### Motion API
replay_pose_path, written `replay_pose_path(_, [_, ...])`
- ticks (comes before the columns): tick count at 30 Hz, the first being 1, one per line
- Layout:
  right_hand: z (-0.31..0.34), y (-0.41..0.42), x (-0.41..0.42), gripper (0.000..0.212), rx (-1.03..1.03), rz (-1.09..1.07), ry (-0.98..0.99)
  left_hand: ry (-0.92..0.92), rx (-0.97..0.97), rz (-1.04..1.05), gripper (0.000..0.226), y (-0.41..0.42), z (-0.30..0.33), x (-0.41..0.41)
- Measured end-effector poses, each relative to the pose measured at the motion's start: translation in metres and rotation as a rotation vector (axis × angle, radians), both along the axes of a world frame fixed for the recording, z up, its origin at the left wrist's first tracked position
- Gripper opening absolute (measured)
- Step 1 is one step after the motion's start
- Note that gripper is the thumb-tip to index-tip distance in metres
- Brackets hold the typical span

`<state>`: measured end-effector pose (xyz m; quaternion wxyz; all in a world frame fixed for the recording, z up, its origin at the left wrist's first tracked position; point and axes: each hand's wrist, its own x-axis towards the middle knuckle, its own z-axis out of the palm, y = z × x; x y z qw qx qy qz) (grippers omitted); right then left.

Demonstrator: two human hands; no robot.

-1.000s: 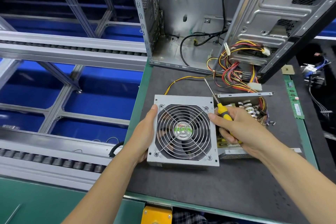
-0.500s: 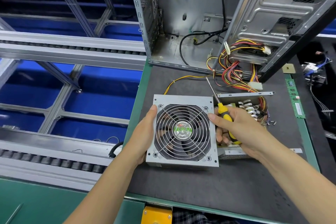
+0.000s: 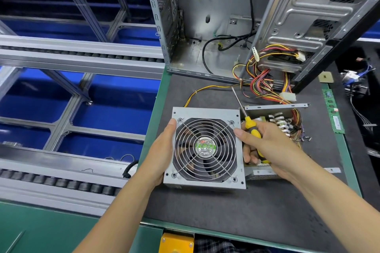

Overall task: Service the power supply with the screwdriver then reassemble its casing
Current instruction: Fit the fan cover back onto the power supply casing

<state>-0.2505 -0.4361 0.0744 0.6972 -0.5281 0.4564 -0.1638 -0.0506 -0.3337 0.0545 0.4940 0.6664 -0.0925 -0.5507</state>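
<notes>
Cover (image 3: 205,150) unmoved between 2 gripping hands

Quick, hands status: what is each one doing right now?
Left hand: holding grey metal fan cover by its left edge.
Right hand: gripping yellow-and-black screwdriver, thumb on cover.

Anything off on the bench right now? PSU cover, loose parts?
Yes. The fan cover sits off the power supply base, leaving the internals open on its right. Small loose screws lie on the mat beside the base. The right hand grips the screwdriver with its tip pointing away, on no screw.
</notes>
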Motion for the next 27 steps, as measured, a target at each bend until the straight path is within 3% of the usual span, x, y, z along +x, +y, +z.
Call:
replay_pose_path(16, [0.000,0.001,0.000,0.011,-0.005,-0.009,0.007,-0.029,0.007,-0.023,0.043,0.002,-0.002,0.000])
replay_pose_path(27, [0.034,-0.029,-0.088,0.016,-0.342,-0.062,0.274,-0.051,0.021,-0.046,0.046,0.007,0.004,-0.001])
